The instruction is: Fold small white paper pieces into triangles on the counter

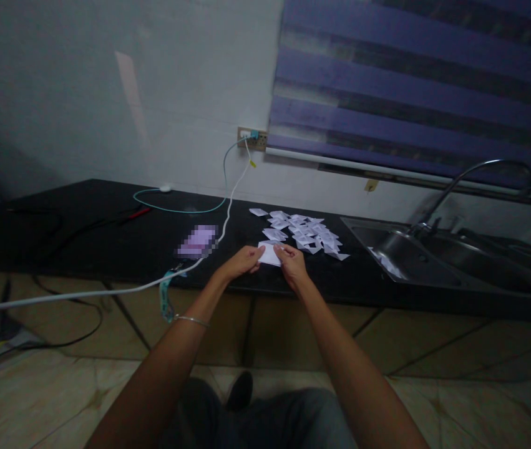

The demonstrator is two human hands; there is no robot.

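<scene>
Both my hands meet over the front edge of a black countertop. My left hand and my right hand each pinch one side of a small white sheet of paper, fingers closed on it. Just behind the sheet lies a spread of several small folded white paper pieces. A thin bracelet circles my left wrist.
A steel sink with a curved tap sits at the right. A white cable and a teal cable run from a wall socket across the counter. A blurred-out flat object lies left of my hands. Striped blinds hang above.
</scene>
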